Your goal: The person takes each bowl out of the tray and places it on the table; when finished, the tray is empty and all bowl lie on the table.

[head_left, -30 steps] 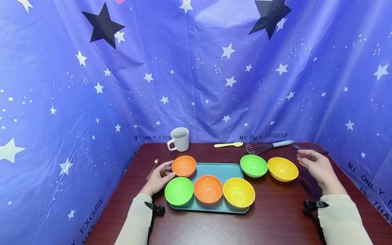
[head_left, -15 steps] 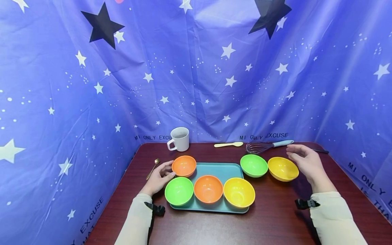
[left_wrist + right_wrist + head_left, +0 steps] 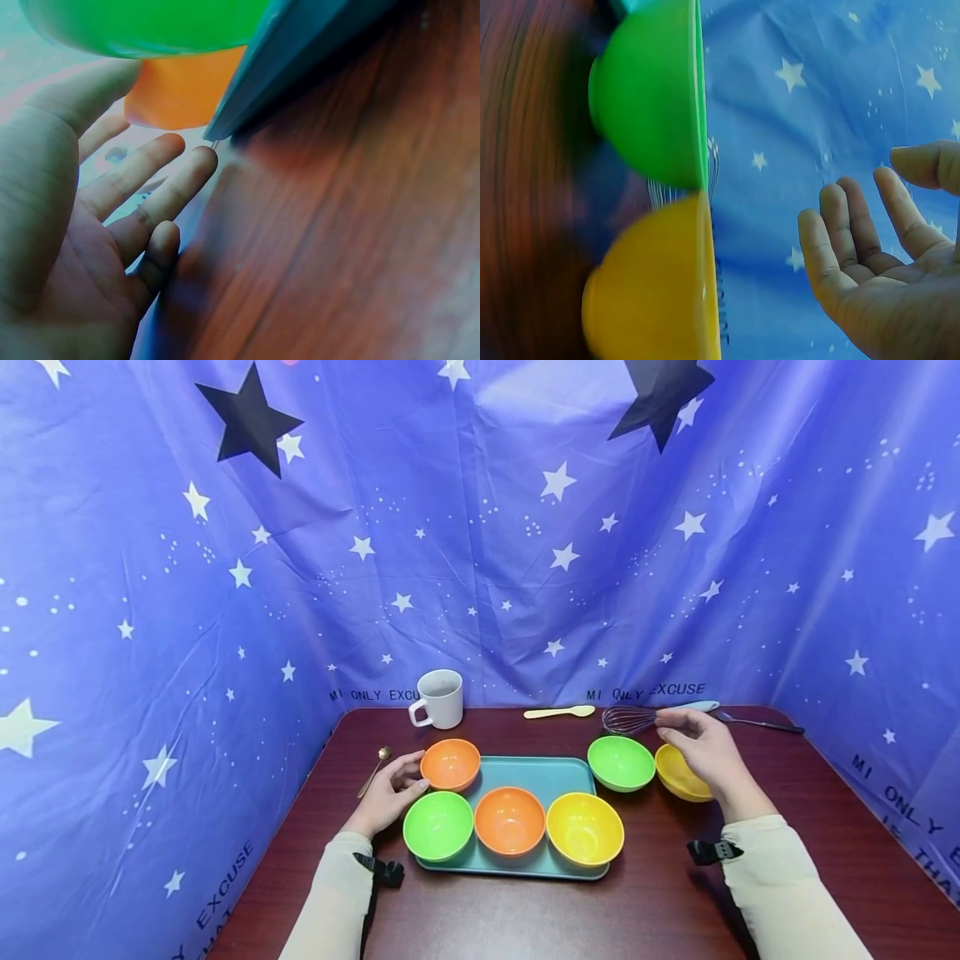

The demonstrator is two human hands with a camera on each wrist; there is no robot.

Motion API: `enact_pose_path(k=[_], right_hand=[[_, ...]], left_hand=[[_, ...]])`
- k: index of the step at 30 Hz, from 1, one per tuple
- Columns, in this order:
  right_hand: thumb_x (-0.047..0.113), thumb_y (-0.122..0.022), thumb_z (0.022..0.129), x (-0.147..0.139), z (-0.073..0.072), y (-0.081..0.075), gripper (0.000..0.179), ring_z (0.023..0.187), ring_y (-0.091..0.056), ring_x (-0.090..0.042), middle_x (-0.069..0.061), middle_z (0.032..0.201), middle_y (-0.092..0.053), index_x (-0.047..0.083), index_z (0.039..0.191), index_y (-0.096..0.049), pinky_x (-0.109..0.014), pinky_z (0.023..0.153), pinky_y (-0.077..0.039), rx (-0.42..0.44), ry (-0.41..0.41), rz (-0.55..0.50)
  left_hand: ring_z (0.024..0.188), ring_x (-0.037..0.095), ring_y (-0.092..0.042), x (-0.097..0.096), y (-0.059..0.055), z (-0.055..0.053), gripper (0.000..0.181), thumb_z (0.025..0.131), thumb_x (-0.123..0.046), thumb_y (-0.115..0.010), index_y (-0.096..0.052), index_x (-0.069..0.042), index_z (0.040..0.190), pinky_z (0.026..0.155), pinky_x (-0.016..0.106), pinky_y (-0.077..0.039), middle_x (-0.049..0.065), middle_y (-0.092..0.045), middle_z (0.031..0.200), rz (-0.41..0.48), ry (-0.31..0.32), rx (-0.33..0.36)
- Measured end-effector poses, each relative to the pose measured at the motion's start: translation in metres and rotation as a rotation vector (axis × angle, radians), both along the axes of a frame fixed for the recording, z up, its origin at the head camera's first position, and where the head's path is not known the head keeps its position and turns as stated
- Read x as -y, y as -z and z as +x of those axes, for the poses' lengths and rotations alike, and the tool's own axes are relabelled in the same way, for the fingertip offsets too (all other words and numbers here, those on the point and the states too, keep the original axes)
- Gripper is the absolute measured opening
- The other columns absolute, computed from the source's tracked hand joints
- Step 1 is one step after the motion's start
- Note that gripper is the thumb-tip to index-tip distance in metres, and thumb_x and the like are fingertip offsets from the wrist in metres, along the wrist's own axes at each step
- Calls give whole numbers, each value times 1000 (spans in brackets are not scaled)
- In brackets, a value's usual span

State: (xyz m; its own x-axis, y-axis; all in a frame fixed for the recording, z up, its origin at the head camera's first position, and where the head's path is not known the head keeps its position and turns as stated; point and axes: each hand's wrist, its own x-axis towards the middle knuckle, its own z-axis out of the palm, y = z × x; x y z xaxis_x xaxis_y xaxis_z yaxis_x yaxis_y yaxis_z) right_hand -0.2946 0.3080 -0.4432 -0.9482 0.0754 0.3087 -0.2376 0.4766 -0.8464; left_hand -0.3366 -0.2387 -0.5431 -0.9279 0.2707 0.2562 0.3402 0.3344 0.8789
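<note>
My left hand [image 3: 390, 793] lies beside the far-left orange bowl [image 3: 450, 764], thumb and fingertips right at its side. In the left wrist view its fingers [image 3: 161, 180] are relaxed and slightly bent near the tray's corner. A green bowl [image 3: 438, 827], a second orange bowl [image 3: 510, 821] and a yellow bowl [image 3: 585, 829] stand in a row on the teal tray [image 3: 536, 770]. My right hand [image 3: 708, 756] hovers over another yellow bowl [image 3: 675, 774], partly hiding it. The right wrist view has that hand [image 3: 885, 262] above the rims, fingers loosely bent and holding nothing. Beside that yellow bowl stands a second green bowl [image 3: 621, 764].
Behind the bowls are a whisk [image 3: 630, 720], a dark fork-like utensil [image 3: 761, 723], a pale yellow spoon [image 3: 558, 713] and a white mug [image 3: 441, 700]. A small gold spoon [image 3: 375, 772] lies left of my left hand. A starry blue curtain [image 3: 480, 543] surrounds the table.
My right hand has moved left, from beside the right-hand yellow bowl to above it, uncovering the dark utensil and covering part of the whisk's handle. The left hand has stayed in place.
</note>
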Motion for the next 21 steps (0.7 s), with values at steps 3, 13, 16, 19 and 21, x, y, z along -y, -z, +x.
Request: enact_pose_path(k=[3,13,16,19,21], right_hand=[[14,-64,105,13,-5,-5,37,102,-60,2,-28,128,-66,-5,137,-62,-10,85,-46,8,-34,4],[11,-65,104,49,-19,-24,36,105,-63,-9,-27,132,-63,-3,137,-62,-17,86,-52,73,-153,-53],[10,-66,104,56,-23,-26,35,104,-66,-11,-27,130,-64,-3,136,-63,-21,88,-55,83,-185,-78],[9,-67,102,64,-26,-29,33,103,-67,-13,-23,127,-66,-1,134,-64,-26,89,-56,83,-197,-69],[9,-68,102,68,-26,-31,33,103,-66,-14,-22,127,-67,0,134,-65,-30,91,-57,88,-204,-56]], left_hand=[[98,26,-71,1,-1,0,56,98,-24,-77,-57,-16,150,85,33,-57,13,-70,130,-7,-21,-6],[104,30,-70,-1,-15,5,58,99,-26,-77,-56,-9,150,93,47,-55,15,-68,134,-34,-67,-10],[106,30,-70,-2,-20,9,58,99,-21,-76,-55,-6,150,95,49,-55,16,-67,135,-44,-65,-15],[108,28,-70,-1,-26,15,58,99,-21,-76,-55,-8,150,95,46,-55,14,-67,135,-66,-70,-4],[109,27,-70,0,-28,19,59,98,-25,-77,-54,-8,151,95,45,-55,12,-67,135,-78,-66,-1]])
